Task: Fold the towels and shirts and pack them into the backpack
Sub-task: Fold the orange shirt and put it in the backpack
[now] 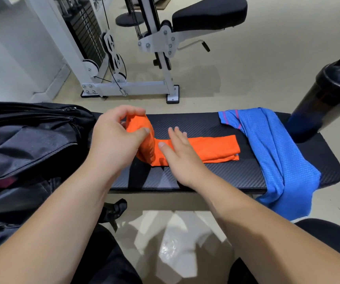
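A white cable weight machine [107, 58] is seen on the beige floor behind a black padded bench [206, 175], which is set across the foreground in front of the seated person. The left end of the bench is covered by a black backpack [21, 140], shown with its zips undone and its top gaping. Over the right end a blue mesh shirt [278, 156] is draped unfolded, with its lower part hung down past the near edge toward the floor. A dark shaker bottle [329, 99] is pictured just beyond the shirt, at the bench's far right corner.

Between the backpack and the blue shirt, an orange cloth [216, 147] is laid on the padding, folded into a long narrow strip. Its right end is left flat, while its left end is lifted and curled over. That raised end is pinched by the left hand [115, 138], thumb and curled fingers closed on the fabric. The middle of the strip is pressed down by the right hand [177, 154], laid flat with its fingers held straight and slightly spread.
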A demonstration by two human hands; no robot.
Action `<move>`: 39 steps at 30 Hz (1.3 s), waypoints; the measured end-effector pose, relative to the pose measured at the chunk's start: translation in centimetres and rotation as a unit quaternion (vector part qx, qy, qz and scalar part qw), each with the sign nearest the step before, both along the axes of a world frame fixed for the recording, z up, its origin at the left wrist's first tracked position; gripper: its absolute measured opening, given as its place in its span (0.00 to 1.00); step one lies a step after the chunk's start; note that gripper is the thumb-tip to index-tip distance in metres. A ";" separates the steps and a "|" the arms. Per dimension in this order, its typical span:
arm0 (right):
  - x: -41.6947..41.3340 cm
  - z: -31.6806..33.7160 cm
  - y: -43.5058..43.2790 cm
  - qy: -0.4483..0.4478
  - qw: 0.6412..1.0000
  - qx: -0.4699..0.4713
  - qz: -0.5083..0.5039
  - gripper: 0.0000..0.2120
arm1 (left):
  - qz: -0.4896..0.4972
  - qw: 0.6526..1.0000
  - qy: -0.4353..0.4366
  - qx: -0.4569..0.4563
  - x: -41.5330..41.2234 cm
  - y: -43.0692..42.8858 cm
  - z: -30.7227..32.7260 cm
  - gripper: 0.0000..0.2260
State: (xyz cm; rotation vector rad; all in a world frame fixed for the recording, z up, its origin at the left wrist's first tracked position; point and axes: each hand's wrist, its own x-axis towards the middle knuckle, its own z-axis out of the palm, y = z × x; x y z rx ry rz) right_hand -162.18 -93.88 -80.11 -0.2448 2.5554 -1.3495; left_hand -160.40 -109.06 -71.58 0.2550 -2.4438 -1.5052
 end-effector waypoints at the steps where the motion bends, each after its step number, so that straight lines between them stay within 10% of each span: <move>1: -0.1 0.5 1.3 0.018 1.000 0.016 -0.003 0.33 | -0.007 1.000 0.006 -0.015 -0.3 0.8 0.3 0.15; 7: -0.4 1.9 11.6 0.040 0.949 0.308 0.057 0.35 | -0.072 0.988 0.018 -0.135 -1.9 7.9 0.5 0.16; 14: 1.2 0.9 16.7 -0.053 0.986 0.145 0.060 0.58 | -0.164 0.961 -0.059 -0.213 -4.4 16.1 -4.8 0.14; 24: 0.5 0.1 17.5 -0.014 0.984 0.156 0.088 0.58 | -0.177 0.977 -0.089 -0.075 -2.4 14.7 -5.3 0.12; 32: 0.9 0.9 17.4 0.033 0.961 0.262 0.079 0.45 | -0.172 0.872 0.068 -0.453 -1.0 13.4 -7.9 0.22; 39: 1.2 1.1 17.4 0.029 0.954 0.295 0.048 0.49 | -0.241 0.823 -0.048 -0.513 -1.1 14.8 -9.0 0.33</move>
